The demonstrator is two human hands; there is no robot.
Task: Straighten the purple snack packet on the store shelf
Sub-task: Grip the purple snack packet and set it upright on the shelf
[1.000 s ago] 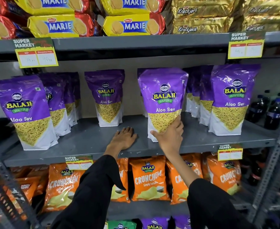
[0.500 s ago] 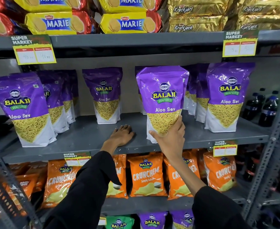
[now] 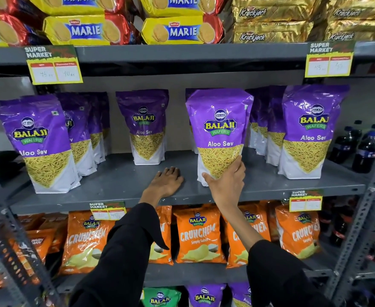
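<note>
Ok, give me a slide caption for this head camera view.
Right hand grips a purple Aloo Sev packet on the grey shelf; left hand rests flat beside it.

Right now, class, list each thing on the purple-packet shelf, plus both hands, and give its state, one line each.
Gripped Aloo Sev packet: upright, facing front, base held.
Right hand: closed around that packet's lower edge.
Left hand: flat, palm down on the grey shelf, holding nothing.
Far-left Aloo Sev packet: standing, leaning left.
Rear Aloo Sev packet: upright, set further back.
Cola bottles: upright, capped.
</note>
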